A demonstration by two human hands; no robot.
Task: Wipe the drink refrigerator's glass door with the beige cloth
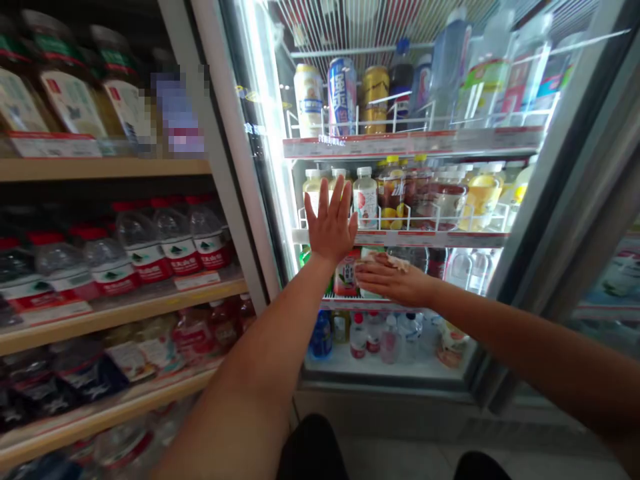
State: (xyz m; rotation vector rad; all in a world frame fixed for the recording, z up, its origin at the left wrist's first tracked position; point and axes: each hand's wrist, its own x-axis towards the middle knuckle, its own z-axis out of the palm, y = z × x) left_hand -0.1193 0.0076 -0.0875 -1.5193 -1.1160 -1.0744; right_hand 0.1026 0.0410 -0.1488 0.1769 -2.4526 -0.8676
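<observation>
In the head view, wooden shelves [125,303] are seen on the left, stocked with clear plastic water bottles with red caps and red labels [175,243]. To the right stands the tall glass door of a lit drinks cooler [505,87], which lies between both hands and the drinks.

Behind the glass, the top wire shelf is filled with upright drink cans in white, blue and gold [343,87]. The shelf below it carries pale capped bottles and jars of fruit [365,197], and small bottles [373,333] are lined up at the bottom.

The left hand [330,227] is spread flat against the glass with its fingers pointing up. Just beside and below it, the right hand [395,280] is laid flat with its fingers stretched out. A crumpled pale cloth [393,261] is pressed onto the door beneath it and shows only above the knuckles.
</observation>
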